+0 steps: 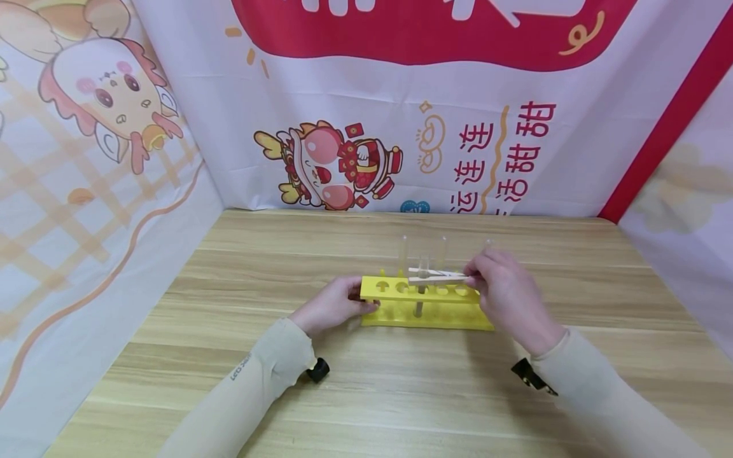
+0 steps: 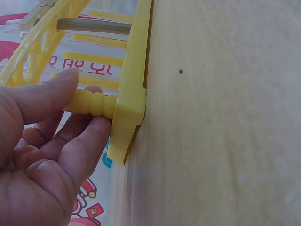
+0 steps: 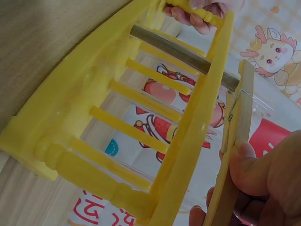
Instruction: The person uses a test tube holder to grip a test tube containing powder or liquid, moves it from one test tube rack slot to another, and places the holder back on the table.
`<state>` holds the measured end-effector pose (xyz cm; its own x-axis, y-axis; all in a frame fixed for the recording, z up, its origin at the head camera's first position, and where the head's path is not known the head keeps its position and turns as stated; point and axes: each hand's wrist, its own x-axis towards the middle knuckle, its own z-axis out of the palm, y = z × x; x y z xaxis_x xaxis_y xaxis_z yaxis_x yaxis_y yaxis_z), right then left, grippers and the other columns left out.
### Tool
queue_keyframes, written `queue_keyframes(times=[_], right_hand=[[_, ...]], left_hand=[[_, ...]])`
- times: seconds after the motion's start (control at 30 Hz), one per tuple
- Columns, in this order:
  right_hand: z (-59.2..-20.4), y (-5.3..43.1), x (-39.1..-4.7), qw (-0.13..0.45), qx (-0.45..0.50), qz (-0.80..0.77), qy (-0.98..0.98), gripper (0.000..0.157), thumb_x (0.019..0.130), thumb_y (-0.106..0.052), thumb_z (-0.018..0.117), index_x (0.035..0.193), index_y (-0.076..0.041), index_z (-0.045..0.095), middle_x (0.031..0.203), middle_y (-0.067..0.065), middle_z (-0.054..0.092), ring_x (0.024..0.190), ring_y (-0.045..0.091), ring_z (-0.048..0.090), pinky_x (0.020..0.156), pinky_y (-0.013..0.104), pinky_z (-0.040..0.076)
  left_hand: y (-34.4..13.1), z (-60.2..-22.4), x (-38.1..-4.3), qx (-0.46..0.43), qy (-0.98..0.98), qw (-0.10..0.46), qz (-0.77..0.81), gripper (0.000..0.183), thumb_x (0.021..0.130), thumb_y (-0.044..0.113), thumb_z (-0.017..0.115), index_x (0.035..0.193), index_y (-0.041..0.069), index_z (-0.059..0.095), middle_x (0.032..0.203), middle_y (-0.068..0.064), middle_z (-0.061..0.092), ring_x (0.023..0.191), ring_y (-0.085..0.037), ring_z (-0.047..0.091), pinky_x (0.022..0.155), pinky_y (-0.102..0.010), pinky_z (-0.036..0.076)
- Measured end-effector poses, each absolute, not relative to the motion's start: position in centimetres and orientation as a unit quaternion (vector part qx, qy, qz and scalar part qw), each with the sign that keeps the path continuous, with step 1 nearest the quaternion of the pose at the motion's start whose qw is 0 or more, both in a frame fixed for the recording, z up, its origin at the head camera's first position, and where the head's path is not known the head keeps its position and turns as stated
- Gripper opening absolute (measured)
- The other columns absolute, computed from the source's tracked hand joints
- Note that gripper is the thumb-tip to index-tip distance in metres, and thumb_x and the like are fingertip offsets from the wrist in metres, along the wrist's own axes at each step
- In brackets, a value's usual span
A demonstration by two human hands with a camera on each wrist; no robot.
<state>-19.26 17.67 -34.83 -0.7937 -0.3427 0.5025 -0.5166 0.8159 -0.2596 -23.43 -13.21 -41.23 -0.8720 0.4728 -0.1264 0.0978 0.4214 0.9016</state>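
Observation:
A yellow test tube rack [image 1: 446,323] stands on the wooden table. My left hand [image 1: 332,305] grips its left end, with thumb and fingers around the ridged yellow post [image 2: 94,102] in the left wrist view. In a middle hole sits a test tube [image 3: 176,52] with grey-brown contents, its clear upper part rising above the top board. My right hand [image 1: 512,292] holds a wooden test tube clamp [image 3: 242,110] with a wire spring, thumb pressed on its handle. The clamp lies level just over the top board, and its jaw end overlaps the tube's upper part.
Several clear tubes, among them one test tube [image 1: 403,254], stand along the back of the rack. Behind the table [image 1: 366,394] hangs a printed cloth [image 1: 229,127], with another cloth [image 1: 103,222] along the left side.

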Motion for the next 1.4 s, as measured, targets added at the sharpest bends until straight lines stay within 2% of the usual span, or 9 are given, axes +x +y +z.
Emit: queue_keyframes(times=[0.67,1.4], right_hand=[[-35.8,17.6,-19.2,0.215,0.235,0.191,-0.929,0.013,0.082,0.007,0.075,0.088,-0.003,0.07,0.087,0.007,0.065,0.081,0.025,0.059,0.074,0.042,0.054],[-36.0,17.8,-19.1,0.199,0.238,0.184,-0.933,0.013,0.085,0.003,0.076,0.093,-0.005,0.071,0.088,0.004,0.064,0.081,0.023,0.057,0.072,0.041,0.053]], left_hand=[[-13.3,-41.3,-23.5,0.175,0.82,0.185,0.512,0.029,0.092,0.014,0.072,0.12,0.019,0.066,0.113,0.001,0.069,0.104,-0.016,0.062,0.092,-0.037,0.05],[-13.3,-41.2,-23.5,0.178,0.821,0.187,0.509,0.03,0.092,0.015,0.072,0.122,0.02,0.066,0.115,0.002,0.068,0.106,-0.016,0.062,0.095,-0.039,0.048]])
